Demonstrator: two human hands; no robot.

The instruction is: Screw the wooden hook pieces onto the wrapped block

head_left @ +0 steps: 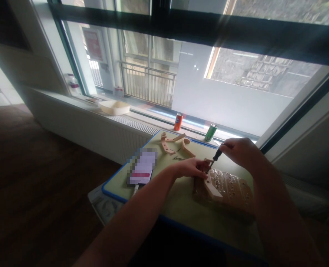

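My right hand (240,151) grips a dark-handled screwdriver (216,157), its tip pointing down at a light wooden strip (213,187). The strip lies across a brown wooden board (232,189) with several holes, on a small yellow-green table (178,202). My left hand (190,168) rests on the near end of the strip and steadies it, just left of the screwdriver tip.
Curved loose wooden pieces (175,144) and small dark screws (178,158) lie at the table's far side. A phone (143,167) sits at the left edge. An orange can (178,122), a green can (210,132) and a white tray (114,106) stand on the windowsill.
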